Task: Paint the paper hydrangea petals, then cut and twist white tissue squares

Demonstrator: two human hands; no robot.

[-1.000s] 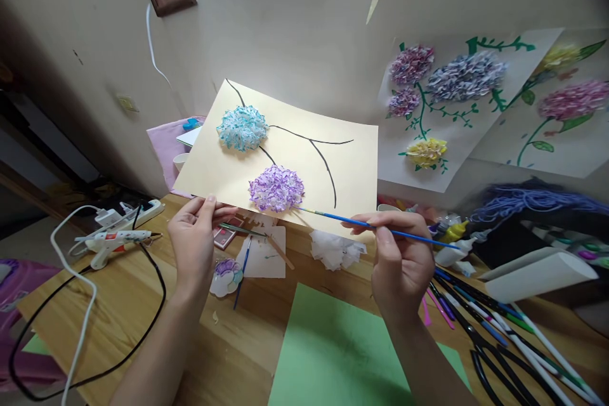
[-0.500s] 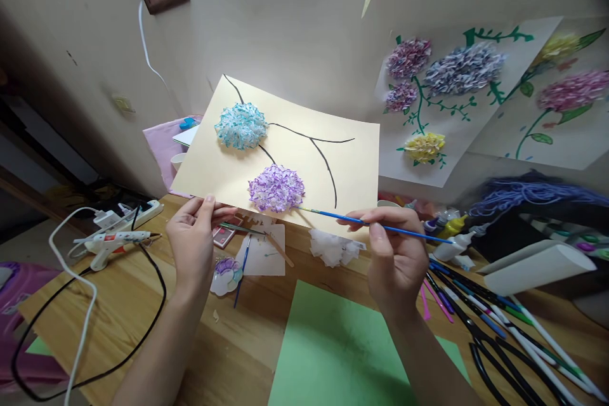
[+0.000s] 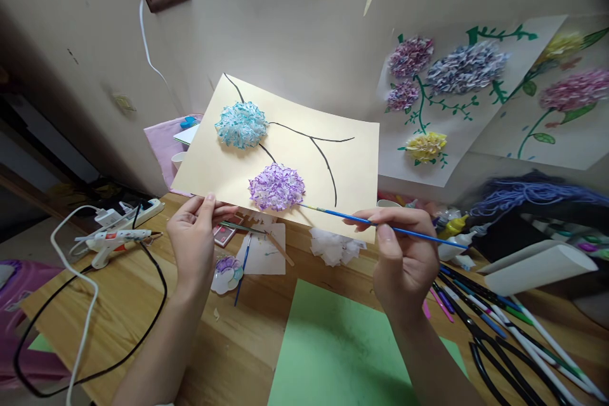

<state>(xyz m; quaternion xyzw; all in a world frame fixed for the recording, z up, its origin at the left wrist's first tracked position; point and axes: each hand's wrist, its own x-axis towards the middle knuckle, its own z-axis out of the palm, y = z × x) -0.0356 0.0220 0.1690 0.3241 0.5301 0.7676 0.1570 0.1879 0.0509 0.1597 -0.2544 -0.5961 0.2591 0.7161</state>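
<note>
My left hand [image 3: 194, 241] pinches the lower left edge of a cream sheet of paper [image 3: 328, 114], holding it tilted up above the table. On the sheet sit a teal-and-white paper flower [image 3: 242, 125] and a purple-and-white paper flower [image 3: 276, 186], with thin black branch lines between and beyond them. Between the thumb and fingers of my right hand [image 3: 406, 254] is a slim blue paintbrush [image 3: 352, 217]. Its tip points left, right by the lower right edge of the purple flower; whether it touches cannot be made out.
A green sheet [image 3: 333, 342] lies on the wooden table. At left are a glue gun [image 3: 114, 244] and a power strip [image 3: 147, 208] with cables. A palette [image 3: 226, 276] and white paper pieces [image 3: 335, 246] lie behind. Scissors [image 3: 495, 355], pens and a white roll [image 3: 542, 273] are at right.
My right hand and the paintbrush have shifted slightly to the right, the tip moving a little away from the purple flower's centre. My left hand and the sheet stay nearly still.
</note>
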